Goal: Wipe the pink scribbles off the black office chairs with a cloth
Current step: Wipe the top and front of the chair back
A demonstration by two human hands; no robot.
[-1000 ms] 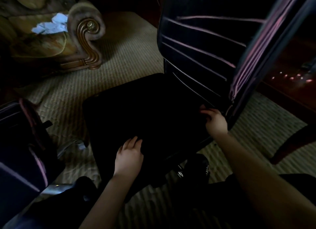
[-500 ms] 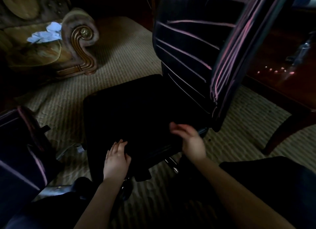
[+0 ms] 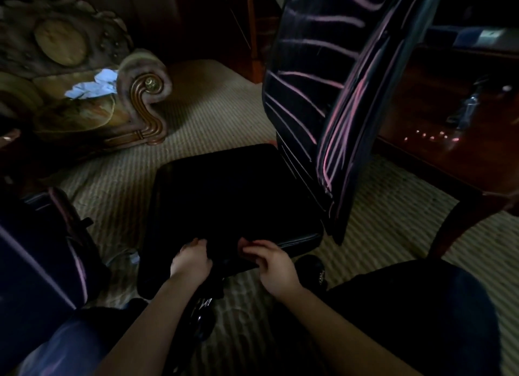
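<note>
Both hands sit low centre at the near edge of the black chair's seat (image 3: pixel 224 193): left hand (image 3: pixel 191 259) w/ fingers bent onto it, right hand (image 3: pixel 273 263) curled just beside; too dark to tell if either grips anything. Pink scribbles (image 3: pixel 334 18) cover the backrest (image 3: pixel 297 58), upper right. Crumpled pale cloth (image 3: pixel 92 85) lies on the sofa (image 3: pixel 140 100), upper left

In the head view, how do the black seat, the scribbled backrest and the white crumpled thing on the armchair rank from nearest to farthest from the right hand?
1. Black seat: its front edge lies at the right hand.
2. Scribbled backrest: behind the seat, to the right.
3. White crumpled thing: on the armchair, far left.
</note>
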